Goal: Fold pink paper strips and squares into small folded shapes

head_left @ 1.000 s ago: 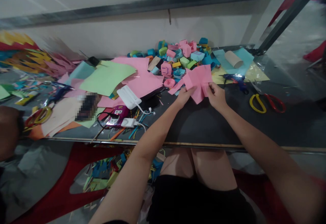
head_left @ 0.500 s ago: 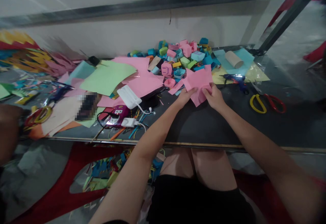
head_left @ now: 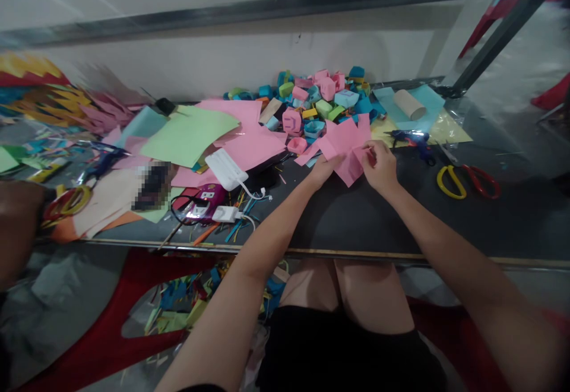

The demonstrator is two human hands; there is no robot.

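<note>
A folded piece of pink paper (head_left: 345, 145) with several flaps is held just over the dark table (head_left: 356, 220). On its left edge, my left hand (head_left: 326, 169) is closed, thumb on top. My right hand (head_left: 378, 163) pinches a flap at the paper's right side, its fingers curled. Right behind the paper lies a pile of small folded paper boxes (head_left: 327, 88) in pink, blue, green and yellow. A pink paper box (head_left: 297, 145) sits just left of the held piece.
Scissors (head_left: 450, 182) with yellow and red handles and a blue glue gun (head_left: 412, 136) lie right. A cardboard tube (head_left: 409, 104) rests on blue paper. Left are green sheets (head_left: 189, 133), a white charger (head_left: 226, 169), a purple power strip (head_left: 207, 202) and another person's arm (head_left: 18, 225).
My right hand has shifted slightly right and up, its fingers now curled at the flap. My left hand stays on the pink paper's left edge.
</note>
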